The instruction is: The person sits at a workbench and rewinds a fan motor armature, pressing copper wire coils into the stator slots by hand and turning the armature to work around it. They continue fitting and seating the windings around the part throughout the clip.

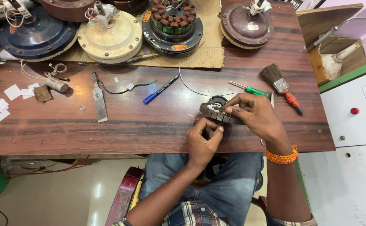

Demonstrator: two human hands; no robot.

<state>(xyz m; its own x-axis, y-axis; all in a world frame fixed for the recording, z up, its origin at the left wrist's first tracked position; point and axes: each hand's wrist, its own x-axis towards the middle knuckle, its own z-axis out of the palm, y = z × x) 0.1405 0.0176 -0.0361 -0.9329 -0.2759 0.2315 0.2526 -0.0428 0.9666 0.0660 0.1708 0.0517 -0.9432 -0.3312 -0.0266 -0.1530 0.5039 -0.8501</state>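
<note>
Both hands [229, 125] grip stator ring [218, 114] near table edge [107, 151].

Five fan motors [109, 35], one brush [280, 83], one pen [161, 89], one screwdriver [250, 89]

You are seated at a dark, streaked wooden table [107, 129] whose near edge runs across the view, with a sheet of brown cardboard [210, 50] laid along its far side. Below it the pale, glossy tiled floor [65, 192] reflects soft light. To your right stands a white cabinet [350, 138] edged in green, carrying a red button [354, 111].
</note>
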